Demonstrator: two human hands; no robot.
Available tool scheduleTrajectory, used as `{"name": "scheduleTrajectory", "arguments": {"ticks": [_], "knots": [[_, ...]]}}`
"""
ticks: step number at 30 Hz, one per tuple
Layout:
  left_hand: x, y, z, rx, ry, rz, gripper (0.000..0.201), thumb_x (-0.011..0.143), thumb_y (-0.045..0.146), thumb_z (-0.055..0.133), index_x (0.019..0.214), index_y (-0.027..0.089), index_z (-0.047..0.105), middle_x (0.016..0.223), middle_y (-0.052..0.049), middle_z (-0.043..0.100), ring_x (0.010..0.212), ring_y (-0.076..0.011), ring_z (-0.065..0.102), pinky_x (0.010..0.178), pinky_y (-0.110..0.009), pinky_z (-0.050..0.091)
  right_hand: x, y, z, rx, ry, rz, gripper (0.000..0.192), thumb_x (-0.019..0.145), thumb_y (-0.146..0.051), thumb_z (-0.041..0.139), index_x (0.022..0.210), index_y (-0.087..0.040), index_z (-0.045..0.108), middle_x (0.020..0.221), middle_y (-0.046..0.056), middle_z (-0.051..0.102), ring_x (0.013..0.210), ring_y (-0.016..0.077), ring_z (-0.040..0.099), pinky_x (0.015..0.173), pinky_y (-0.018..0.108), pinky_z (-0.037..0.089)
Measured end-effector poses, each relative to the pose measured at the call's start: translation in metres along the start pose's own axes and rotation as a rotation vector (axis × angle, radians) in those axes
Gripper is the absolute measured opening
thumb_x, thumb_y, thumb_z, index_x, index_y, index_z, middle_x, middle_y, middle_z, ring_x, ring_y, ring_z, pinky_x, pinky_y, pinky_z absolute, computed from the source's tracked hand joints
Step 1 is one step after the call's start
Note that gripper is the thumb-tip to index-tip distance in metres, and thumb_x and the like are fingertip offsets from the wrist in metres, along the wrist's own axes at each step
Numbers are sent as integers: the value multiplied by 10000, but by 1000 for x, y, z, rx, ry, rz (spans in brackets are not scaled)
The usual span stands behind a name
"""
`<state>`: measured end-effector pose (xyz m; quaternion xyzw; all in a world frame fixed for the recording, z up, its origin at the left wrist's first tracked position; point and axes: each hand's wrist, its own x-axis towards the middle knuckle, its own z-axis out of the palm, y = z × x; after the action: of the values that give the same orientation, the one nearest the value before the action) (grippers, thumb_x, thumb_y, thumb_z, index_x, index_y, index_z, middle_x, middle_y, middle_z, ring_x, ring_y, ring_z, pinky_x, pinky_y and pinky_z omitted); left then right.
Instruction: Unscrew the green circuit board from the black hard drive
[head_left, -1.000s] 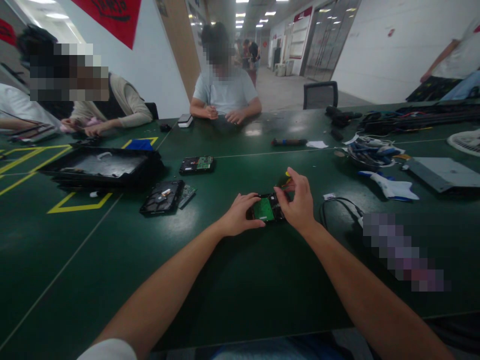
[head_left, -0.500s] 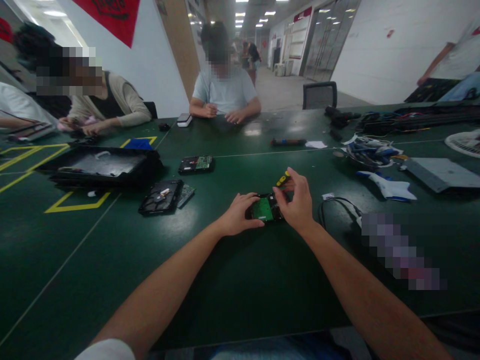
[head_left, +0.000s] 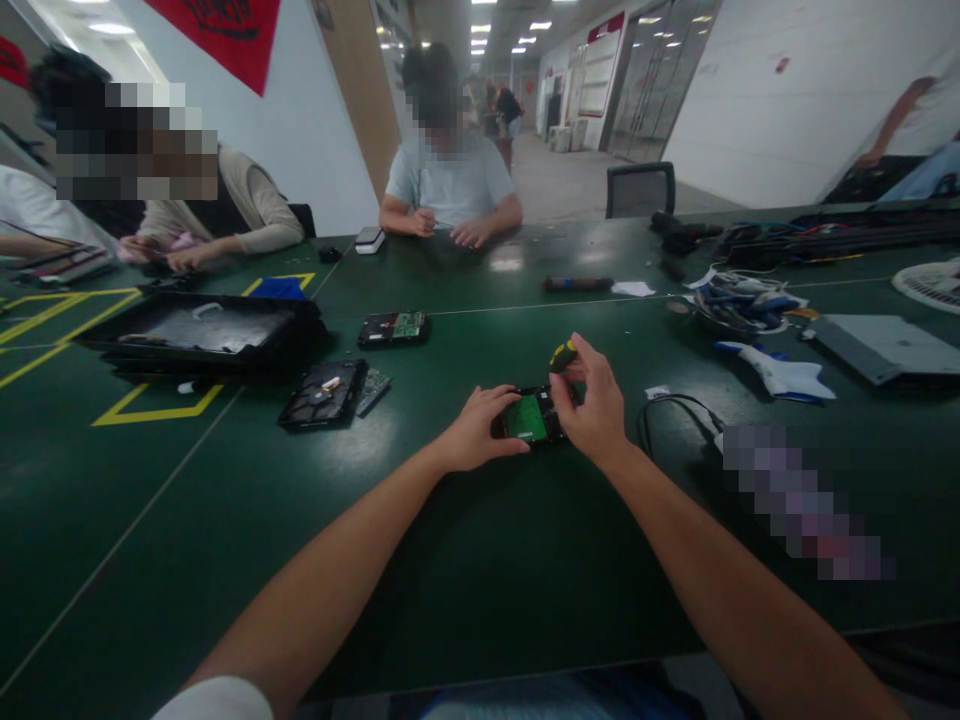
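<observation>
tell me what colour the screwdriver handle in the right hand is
Yellow and black screwdriver handle, head view.

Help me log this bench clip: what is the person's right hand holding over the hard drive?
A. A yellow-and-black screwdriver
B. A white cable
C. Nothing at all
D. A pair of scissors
A. The right hand grips a yellow-and-black screwdriver whose handle shows above the fingers, over the hard drive with its green circuit board up, which the left hand steadies on the green table.
</observation>
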<state>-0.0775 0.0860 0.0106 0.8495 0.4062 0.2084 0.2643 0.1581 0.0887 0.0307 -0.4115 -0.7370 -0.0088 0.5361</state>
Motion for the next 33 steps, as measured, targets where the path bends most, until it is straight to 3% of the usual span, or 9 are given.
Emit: {"name": "scheduleTrajectory", "arguments": {"ticks": [3, 9, 15, 21, 27, 33], "knots": [[0, 2, -1, -6, -3, -7, 872, 798, 659, 747, 1512, 241, 468, 1618, -151, 417, 1515, -381, 364, 1279, -641, 121, -1, 1, 1, 12, -6, 21, 660, 987, -277, 591, 1584, -292, 311, 1359, 127, 606, 995, 233, 713, 921, 462, 645], [0, 2, -1, -2, -4, -6, 862, 798, 637, 757, 1514, 254, 466, 1620, -147, 417, 1515, -383, 367, 1275, -650, 125, 0, 0, -2, -45, -8, 15, 647, 958, -338, 643, 1546, -311, 375, 1279, 115, 605, 950, 244, 688, 825, 476, 663], [0, 0, 1, 2, -1, -11, 859, 796, 642, 755, 1507, 251, 473, 1616, -141, 423, 1513, -382, 370, 1278, -645, 129, 1, -2, -2, -44, -26, 25, 651, 1001, -314, 557, 1596, -308, 293, 1377, 137, 585, 1009, 253, 686, 918, 507, 639], [0, 2, 0, 8, 1, -9, 863, 802, 649, 747, 1507, 236, 469, 1615, -151, 421, 1511, -377, 372, 1277, -644, 130, 1, -1, -3, -54, -7, 7, 632, 978, -327, 618, 1559, -308, 370, 1259, 108, 611, 948, 228, 678, 844, 453, 656], [0, 1, 1, 5, 0, -12, 868, 796, 654, 751, 1507, 244, 470, 1620, -144, 418, 1517, -374, 366, 1282, -637, 120, 0, 0, -1, -44, -2, 15, 649, 1003, -305, 567, 1592, -311, 296, 1347, 129, 598, 983, 240, 687, 912, 495, 641], [0, 0, 2, 4, 4, -12, 871, 794, 652, 754, 1509, 246, 469, 1619, -147, 419, 1519, -377, 364, 1280, -640, 128, 1, 1, -2, -50, 2, 19, 648, 972, -353, 631, 1558, -318, 356, 1272, 115, 601, 935, 240, 678, 845, 488, 654]]}}
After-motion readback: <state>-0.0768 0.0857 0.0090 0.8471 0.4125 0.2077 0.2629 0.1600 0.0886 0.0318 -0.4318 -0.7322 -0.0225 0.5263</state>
